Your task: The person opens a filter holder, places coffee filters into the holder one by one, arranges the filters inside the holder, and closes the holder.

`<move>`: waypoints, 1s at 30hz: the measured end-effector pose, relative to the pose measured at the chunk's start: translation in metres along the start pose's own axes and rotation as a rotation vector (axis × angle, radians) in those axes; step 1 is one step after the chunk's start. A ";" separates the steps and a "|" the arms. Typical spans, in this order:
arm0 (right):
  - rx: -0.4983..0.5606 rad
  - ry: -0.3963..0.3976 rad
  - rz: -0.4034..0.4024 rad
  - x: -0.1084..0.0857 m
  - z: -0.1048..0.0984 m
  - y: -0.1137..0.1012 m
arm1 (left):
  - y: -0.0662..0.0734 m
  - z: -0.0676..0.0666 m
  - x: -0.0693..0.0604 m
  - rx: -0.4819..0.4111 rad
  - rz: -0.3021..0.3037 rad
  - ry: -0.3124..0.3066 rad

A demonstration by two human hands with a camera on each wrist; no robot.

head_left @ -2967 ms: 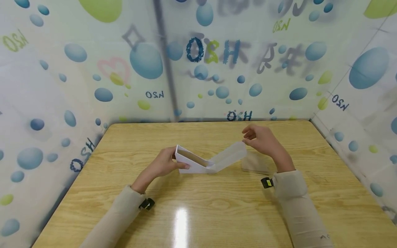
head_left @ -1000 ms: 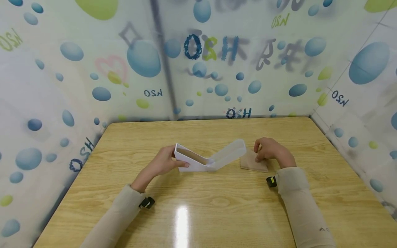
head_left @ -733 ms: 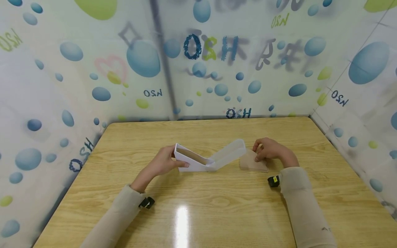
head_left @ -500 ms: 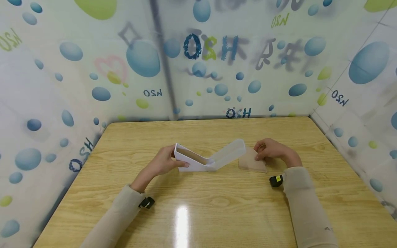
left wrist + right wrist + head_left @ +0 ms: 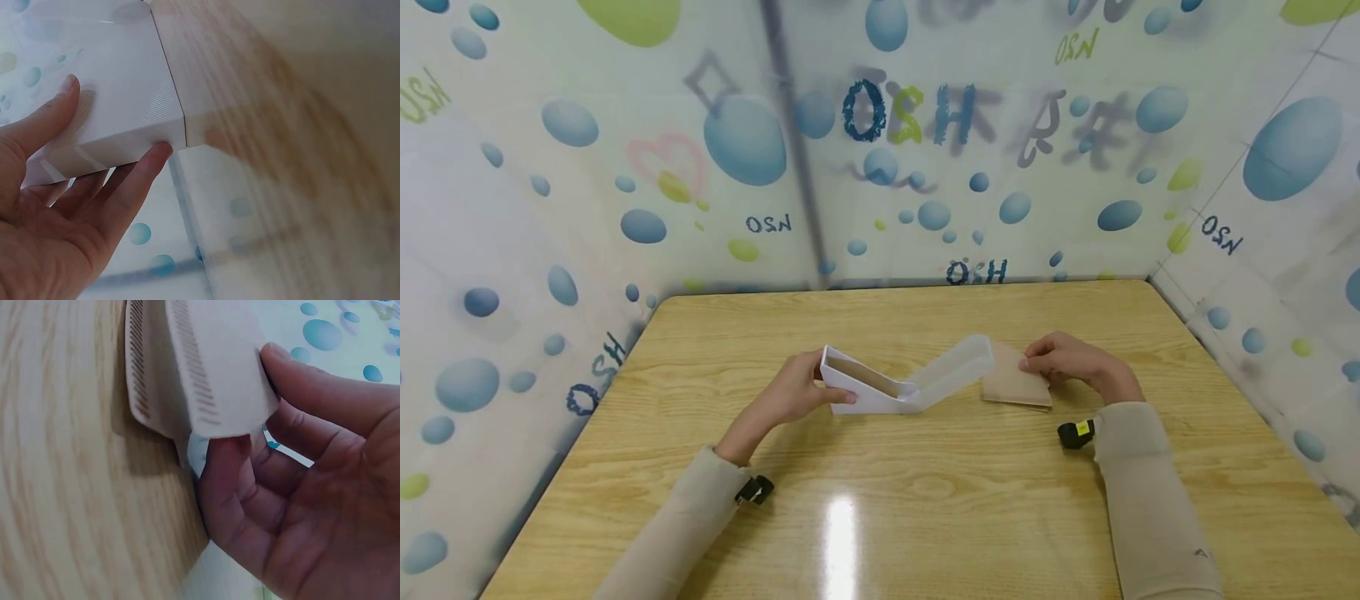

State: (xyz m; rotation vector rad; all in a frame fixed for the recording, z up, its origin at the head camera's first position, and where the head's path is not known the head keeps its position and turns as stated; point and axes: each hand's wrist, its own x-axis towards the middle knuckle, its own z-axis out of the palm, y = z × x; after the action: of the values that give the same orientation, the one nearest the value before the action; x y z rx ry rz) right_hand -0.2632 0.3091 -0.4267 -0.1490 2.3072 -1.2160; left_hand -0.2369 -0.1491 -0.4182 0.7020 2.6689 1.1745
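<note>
My left hand (image 5: 793, 390) grips the left end of a white box (image 5: 868, 402), thumb on the near face. Its translucent lid (image 5: 955, 367) is hinged open to the right, and the box's deeper inside is hidden from me. To the right, my right hand (image 5: 1071, 362) pinches the edge of a tan paper coffee filter (image 5: 1015, 379) with a crimped seam. In the right wrist view this filter (image 5: 228, 369) is raised off another filter (image 5: 147, 375) beneath it, thumb on top and fingers under. The left wrist view has the box (image 5: 119, 69) between thumb and fingers.
Everything stands on a light wood table (image 5: 925, 500) with a bright reflection near its front. Patterned curtains (image 5: 887, 200) enclose the back and sides. A small black camera (image 5: 1077, 434) is worn at the right cuff, another (image 5: 755, 490) at the left.
My right hand has gone from the lid to the tan filters, fumbled at their edge, and now lifts the top one slightly. The left hand and box have stayed put.
</note>
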 end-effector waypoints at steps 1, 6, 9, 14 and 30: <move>0.002 -0.002 -0.004 0.000 0.000 0.001 | -0.001 0.000 0.000 0.002 0.002 0.001; 0.015 0.006 -0.013 0.000 -0.001 0.001 | -0.001 0.000 0.001 0.001 0.010 0.003; 0.023 0.022 -0.021 0.000 -0.001 0.000 | 0.000 -0.001 0.001 0.000 0.011 0.004; 0.031 0.052 -0.056 -0.001 -0.003 -0.002 | 0.001 -0.001 0.000 -0.003 0.006 0.002; 0.048 0.205 -0.206 -0.025 -0.006 -0.040 | 0.000 -0.001 0.000 0.000 0.011 -0.001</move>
State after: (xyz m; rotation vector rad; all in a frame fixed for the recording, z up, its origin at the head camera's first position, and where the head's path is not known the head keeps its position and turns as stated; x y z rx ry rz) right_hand -0.2508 0.2981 -0.3818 -0.2614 2.4839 -1.4473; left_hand -0.2371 -0.1498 -0.4179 0.7180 2.6675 1.1761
